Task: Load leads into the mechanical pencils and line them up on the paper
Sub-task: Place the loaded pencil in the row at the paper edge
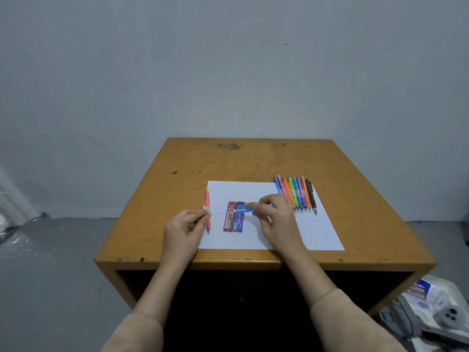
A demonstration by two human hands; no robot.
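My left hand (pixel 186 228) pinches a thin lead (pixel 220 213) that runs rightward toward a blue mechanical pencil (pixel 250 211). My right hand (pixel 275 215) holds that pencil level above the white paper (pixel 269 237). A red lead case (pixel 229 219) and a blue lead case (pixel 239 221) lie side by side on the paper under the pencil. At the paper's left edge lies a pink pencil (pixel 207 209). Several coloured pencils (pixel 297 194) lie in a row at the paper's far right corner.
The paper rests on a worn orange wooden table (pixel 253 158) set against a grey wall. On the floor at the lower right stands a white tray (pixel 436 308) with boxes and small items.
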